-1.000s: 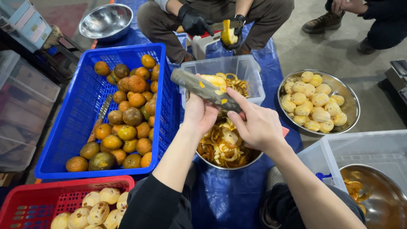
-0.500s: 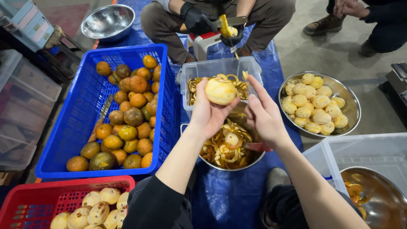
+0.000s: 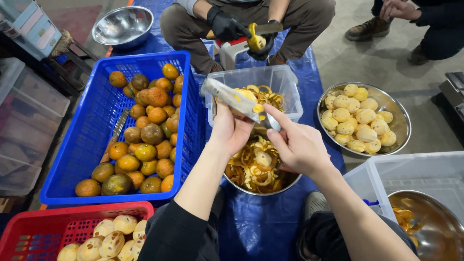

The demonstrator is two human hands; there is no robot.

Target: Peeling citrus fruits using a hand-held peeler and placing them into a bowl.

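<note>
My left hand (image 3: 231, 131) is raised over a steel bowl of orange peels (image 3: 290, 184) and grips a partly peeled orange (image 3: 246, 94), mostly hidden behind a blade. My right hand (image 3: 297, 145) holds a knife (image 3: 232, 100) whose blurred pale blade slants up to the left across the fruit, with the index finger stretched along it. Both hands hover in front of a clear plastic tub (image 3: 290, 79) that holds curled peels.
A blue crate (image 3: 92, 140) of unpeeled oranges stands at left, with a red crate (image 3: 43, 227) of peeled fruit below it. A steel bowl of peeled fruit (image 3: 403, 121) sits at right. Opposite, a person in black gloves (image 3: 227, 26) cuts an orange. A clear bin (image 3: 425, 174) is at lower right.
Half a second ago my left hand held the pale fruit up bare, with the knife drawn aside. Now the blade lies across the fruit again, as it did one second ago.
</note>
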